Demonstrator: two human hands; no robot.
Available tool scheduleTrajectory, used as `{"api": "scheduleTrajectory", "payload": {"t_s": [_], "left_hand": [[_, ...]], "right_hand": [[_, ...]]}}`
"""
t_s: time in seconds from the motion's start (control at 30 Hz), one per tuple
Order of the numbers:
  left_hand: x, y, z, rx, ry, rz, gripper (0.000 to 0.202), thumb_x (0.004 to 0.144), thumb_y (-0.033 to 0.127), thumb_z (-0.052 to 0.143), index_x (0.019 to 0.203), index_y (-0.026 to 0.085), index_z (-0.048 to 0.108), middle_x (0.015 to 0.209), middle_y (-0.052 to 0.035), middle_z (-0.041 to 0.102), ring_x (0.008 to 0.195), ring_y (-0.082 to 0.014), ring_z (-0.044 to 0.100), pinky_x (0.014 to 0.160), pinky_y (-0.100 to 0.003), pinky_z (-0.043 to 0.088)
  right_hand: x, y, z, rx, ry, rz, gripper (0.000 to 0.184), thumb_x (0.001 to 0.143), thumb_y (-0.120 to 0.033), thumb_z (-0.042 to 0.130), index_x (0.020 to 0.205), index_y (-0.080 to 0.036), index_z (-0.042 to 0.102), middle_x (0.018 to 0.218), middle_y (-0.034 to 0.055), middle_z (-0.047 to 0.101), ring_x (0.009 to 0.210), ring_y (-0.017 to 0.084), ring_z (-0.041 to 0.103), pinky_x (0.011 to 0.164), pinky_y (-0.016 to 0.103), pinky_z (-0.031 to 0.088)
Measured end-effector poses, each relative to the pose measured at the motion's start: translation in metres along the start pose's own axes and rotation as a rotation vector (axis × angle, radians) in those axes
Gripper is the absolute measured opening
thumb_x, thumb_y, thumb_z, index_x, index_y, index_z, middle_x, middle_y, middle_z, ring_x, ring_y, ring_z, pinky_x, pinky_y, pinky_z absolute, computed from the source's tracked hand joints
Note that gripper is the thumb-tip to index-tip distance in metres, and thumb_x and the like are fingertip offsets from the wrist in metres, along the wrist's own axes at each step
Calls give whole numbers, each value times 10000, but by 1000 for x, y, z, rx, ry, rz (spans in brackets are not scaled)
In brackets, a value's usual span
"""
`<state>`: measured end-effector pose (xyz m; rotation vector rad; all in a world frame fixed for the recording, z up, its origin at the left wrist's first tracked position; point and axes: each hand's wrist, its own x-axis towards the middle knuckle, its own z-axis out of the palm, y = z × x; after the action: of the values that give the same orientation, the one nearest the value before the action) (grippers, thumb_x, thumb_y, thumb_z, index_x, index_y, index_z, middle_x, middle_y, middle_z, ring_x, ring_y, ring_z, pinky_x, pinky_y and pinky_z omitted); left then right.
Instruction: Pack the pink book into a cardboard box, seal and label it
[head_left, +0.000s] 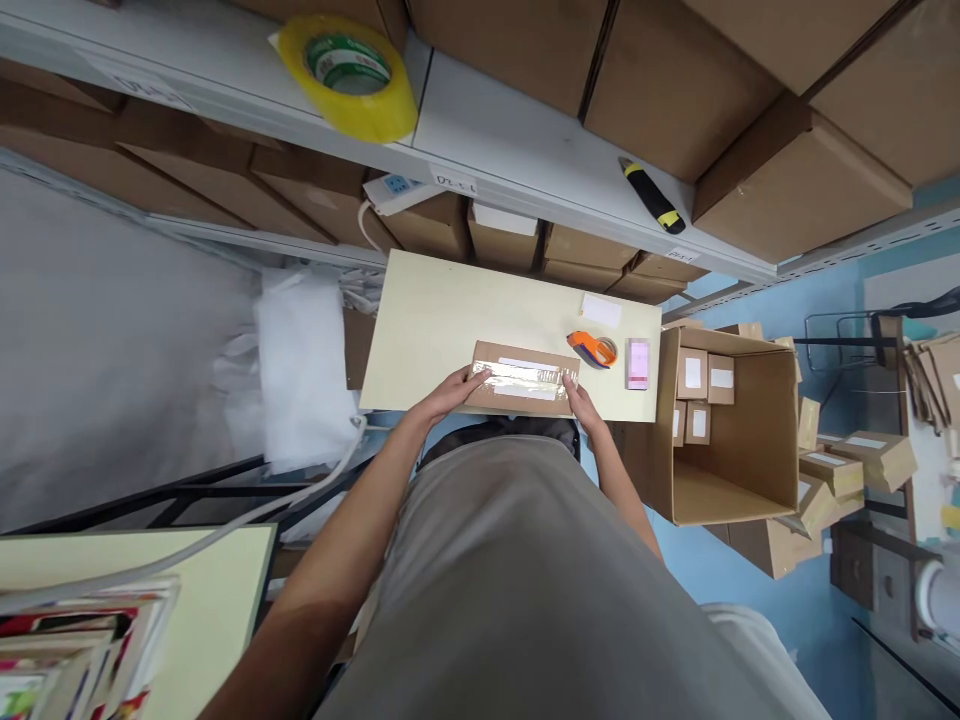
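A small brown cardboard box point(523, 362), sealed with clear tape across its top, lies on a pale wooden table point(435, 320). My left hand point(456, 388) presses on the box's left end with fingers laid over the tape. My right hand point(581, 400) rests on its right end, fingers flat on the edge. An orange tape dispenser point(592, 349) lies just right of the box, with a pink phone point(637, 363) beside it and a white label point(601, 310) behind.
An open carton point(739, 470) with several small labelled boxes stands right of the table. On the shelf point(510, 150) above lie a yellow tape roll point(349, 75) and a yellow-black utility knife point(651, 195). White foam wrap point(300, 360) hangs at the left. More small boxes point(855, 460) sit far right.
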<state>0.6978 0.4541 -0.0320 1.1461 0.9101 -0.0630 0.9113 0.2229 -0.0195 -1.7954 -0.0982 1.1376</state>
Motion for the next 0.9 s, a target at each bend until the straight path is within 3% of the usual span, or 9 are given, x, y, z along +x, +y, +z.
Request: {"api": "scheduleTrajectory", "payload": {"t_s": [0.13, 0.27, 0.4, 0.53, 0.67, 0.8, 0.9], "left_hand": [[4, -2, -2, -64, -30, -30, 1165, 548, 943, 955, 1370, 137, 779, 1386, -187, 845, 1402, -430, 736, 1229, -501, 586], [8, -9, -8, -76, 18, -3, 1100, 582, 801, 1024, 1443, 168, 765, 1478, -198, 806, 1465, -446, 709, 1274, -540, 564], [9, -14, -20, -57, 49, 137, 1128, 655, 536, 1061, 1657, 234, 638, 1656, -177, 701, 1575, -419, 634, 1323, -568, 526], [14, -15, -30, -1, 99, 260, 1147, 687, 334, 986, 1745, 270, 549, 1733, -144, 638, 1587, -407, 627, 1354, -588, 498], [25, -20, -31, 86, 234, 373, 1042, 733, 202, 863, 1730, 249, 562, 1753, -143, 616, 1624, -398, 596, 1384, -577, 468], [32, -39, -27, 28, 270, 322, 1010, 754, 175, 811, 1724, 179, 532, 1814, -206, 525, 1721, -391, 477, 1410, -573, 427], [34, -52, -24, -7, 271, 290, 1073, 731, 161, 816, 1746, 163, 467, 1842, -239, 468, 1726, -395, 468, 1421, -587, 399]], "right_hand": [[3, 1, -1, -110, 4, -56, 750, 989, -811, 713, 1328, -153, 836, 1407, 145, 863, 1486, 365, 723, 1341, 523, 501], [6, 6, -2, -231, 76, -77, 854, 917, -918, 699, 1146, -113, 868, 1276, 193, 885, 1383, 421, 757, 1241, 524, 573], [0, 8, -5, -162, 4, -216, 951, 862, -966, 712, 1297, -132, 851, 1342, 192, 865, 1335, 410, 772, 1202, 533, 602], [-1, 3, -7, -114, -54, -345, 909, 899, -805, 825, 1593, -227, 726, 1555, 143, 779, 1468, 358, 701, 1283, 513, 555], [13, 3, 0, -167, -53, -346, 986, 871, -608, 927, 1744, -310, 580, 1637, 108, 730, 1557, 347, 628, 1306, 552, 532], [31, 19, 15, -167, -30, -242, 1018, 870, -491, 888, 1788, -257, 517, 1687, 142, 688, 1479, 354, 678, 1250, 544, 580], [36, 31, 22, -149, -13, -182, 1065, 846, -469, 883, 1809, -263, 478, 1720, 136, 661, 1484, 363, 681, 1242, 550, 587]]}}
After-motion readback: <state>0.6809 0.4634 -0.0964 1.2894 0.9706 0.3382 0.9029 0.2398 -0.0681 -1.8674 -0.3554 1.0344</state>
